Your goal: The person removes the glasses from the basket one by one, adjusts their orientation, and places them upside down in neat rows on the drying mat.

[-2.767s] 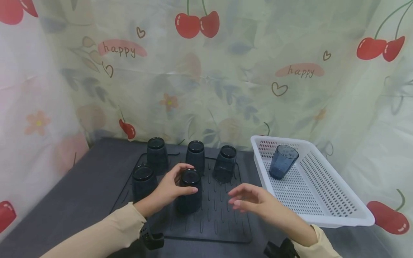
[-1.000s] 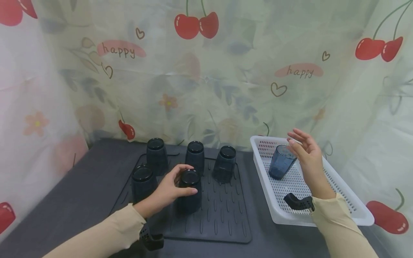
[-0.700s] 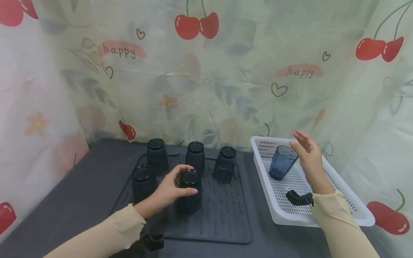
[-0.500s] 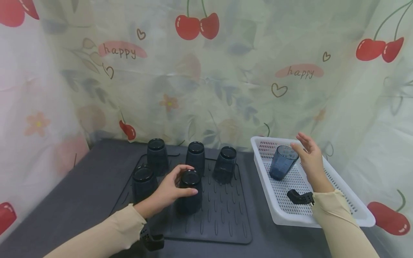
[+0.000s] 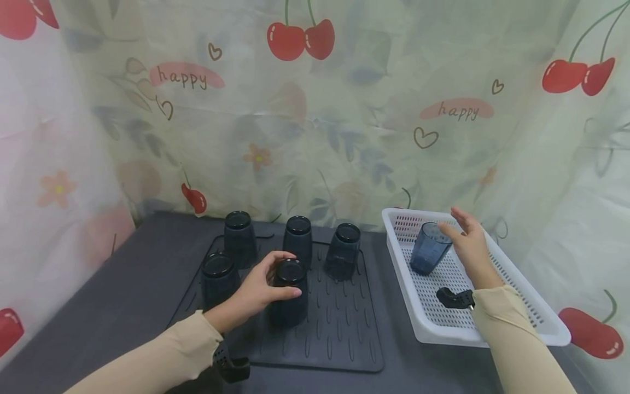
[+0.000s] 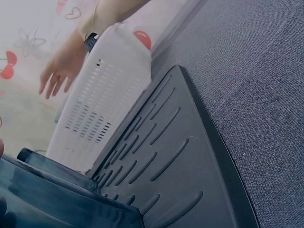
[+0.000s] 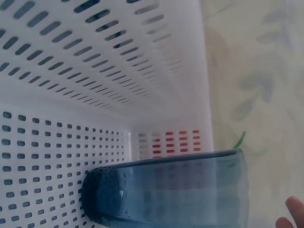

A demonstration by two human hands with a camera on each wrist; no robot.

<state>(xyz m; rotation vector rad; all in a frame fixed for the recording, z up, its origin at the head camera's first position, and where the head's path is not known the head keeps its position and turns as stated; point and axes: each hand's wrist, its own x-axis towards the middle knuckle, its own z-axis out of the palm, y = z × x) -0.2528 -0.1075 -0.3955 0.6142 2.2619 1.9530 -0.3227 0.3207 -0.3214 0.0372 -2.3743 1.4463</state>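
On the black ribbed drying mat (image 5: 339,345), my left hand (image 5: 253,293) holds an upside-down dark blue glass (image 5: 290,306), thumb in front and fingers behind it. That glass (image 6: 71,199) fills the lower left of the left wrist view. My right hand (image 5: 470,243) hovers over the white basket (image 5: 401,295), thumb near the rim of an upright blue glass (image 5: 428,251). This glass leans a little inside the basket. In the right wrist view the fingertips (image 7: 297,211) stand apart from the glass (image 7: 175,190), just beyond its mouth.
Several more upside-down glasses share the mat: one at front left (image 5: 219,282), others in the back row, such as the rightmost one (image 5: 343,251). A dark cloth (image 5: 123,284) covers the table. A patterned curtain (image 5: 344,137) closes off the back and sides.
My right hand has gone from beside the mat to over the basket, then sunk slightly toward the glass there. The left hand and its glass stay where they were.
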